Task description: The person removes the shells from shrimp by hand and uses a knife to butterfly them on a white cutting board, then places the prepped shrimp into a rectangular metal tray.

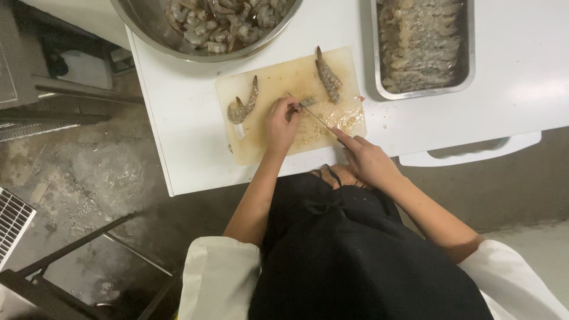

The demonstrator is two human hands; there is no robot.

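Head view looks straight down on a white tabletop (pixel 178 118) with 1 pale cutting board (pixel 261 148) at centre frame. Of the 2 hands, the left hand (pixel 281 124) is curled narrow, its fingertips pinching down 1 small shrimp piece (pixel 307 102) on the board. The right hand (pixel 367 159), at the board's lower right corner, is closed around the handle of 1 knife (pixel 311 114), index finger stretched along the blade, whose tip reaches the pinched piece. 2 more whole shrimp lie on the board: 1 curled shrimp (pixel 243 105) at its left, 1 straighter shrimp (pixel 328 76) at its upper right. At top centre sits 1 round metal bowl (pixel 148 32) of shrimp; at upper right, 1 rectangular metal tray (pixel 470 59) packed with them, too many to count.
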